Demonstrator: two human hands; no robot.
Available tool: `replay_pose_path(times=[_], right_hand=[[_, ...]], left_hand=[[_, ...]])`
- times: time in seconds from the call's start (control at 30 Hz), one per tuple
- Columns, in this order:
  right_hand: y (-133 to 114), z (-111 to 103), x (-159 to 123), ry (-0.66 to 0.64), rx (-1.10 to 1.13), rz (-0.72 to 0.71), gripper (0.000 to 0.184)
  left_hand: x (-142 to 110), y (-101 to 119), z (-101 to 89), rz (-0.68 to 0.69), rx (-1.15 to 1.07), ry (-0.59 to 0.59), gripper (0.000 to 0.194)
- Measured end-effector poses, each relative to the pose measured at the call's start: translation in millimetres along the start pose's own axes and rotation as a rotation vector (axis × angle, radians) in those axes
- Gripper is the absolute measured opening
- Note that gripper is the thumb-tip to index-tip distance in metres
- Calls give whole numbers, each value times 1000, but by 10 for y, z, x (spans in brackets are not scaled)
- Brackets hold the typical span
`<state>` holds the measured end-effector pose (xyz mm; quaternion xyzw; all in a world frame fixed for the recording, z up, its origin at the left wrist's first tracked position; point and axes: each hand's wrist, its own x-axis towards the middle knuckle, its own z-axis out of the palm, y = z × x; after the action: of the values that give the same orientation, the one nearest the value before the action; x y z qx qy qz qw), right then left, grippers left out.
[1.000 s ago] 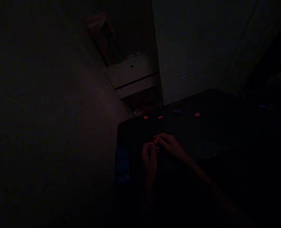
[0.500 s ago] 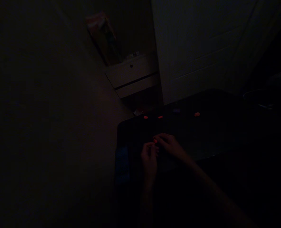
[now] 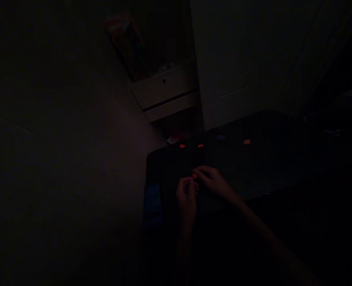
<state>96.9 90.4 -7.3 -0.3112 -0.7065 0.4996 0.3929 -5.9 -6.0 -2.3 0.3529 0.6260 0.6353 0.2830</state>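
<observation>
The scene is very dark. A small bright orange-red piece (image 3: 194, 176), too dim to name its kind, sits between my two hands over the dark table. My right hand (image 3: 213, 180) comes in from the right, its thumb and fingers pinched on this piece. Close beside it, my left hand (image 3: 187, 192) has its fingers curled inward near the lower side of the piece; whether it also grips the piece is hidden. Farther back lie two more small red-orange pieces, a left one (image 3: 182, 146) and a middle one (image 3: 200, 145), and a paler orange lump (image 3: 246, 142).
A small dark purple block (image 3: 221, 138) stands near the table's far edge. At the left edge lies a flat blue object (image 3: 152, 204). Beyond the table (image 3: 271, 159) are a white drawer unit (image 3: 170, 89), a pale door-like panel (image 3: 238, 59) and a wall on the left.
The picture has grown a little darker, and the view has shifted slightly. Both hands keep almost the same pose around the small orange-red piece.
</observation>
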Motion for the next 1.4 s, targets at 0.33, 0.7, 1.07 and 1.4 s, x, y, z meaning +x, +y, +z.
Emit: replay_pose_path(times=[0.33, 0.7, 1.07, 1.4], right_hand=[[-15, -6, -2, -4, -2, 12, 25], [2, -5, -2, -8, 10, 22, 25], [-2, -10, -5, -10, 15, 13, 26], [12, -10, 1, -4, 5, 4, 23]], left_hand=[[-5, -6, 1, -4, 0, -3, 22], [0, -10, 9, 1, 2, -7, 23], [-3, -8, 7, -1, 8, -10, 19], [-5, -21, 12, 5, -3, -16, 19]])
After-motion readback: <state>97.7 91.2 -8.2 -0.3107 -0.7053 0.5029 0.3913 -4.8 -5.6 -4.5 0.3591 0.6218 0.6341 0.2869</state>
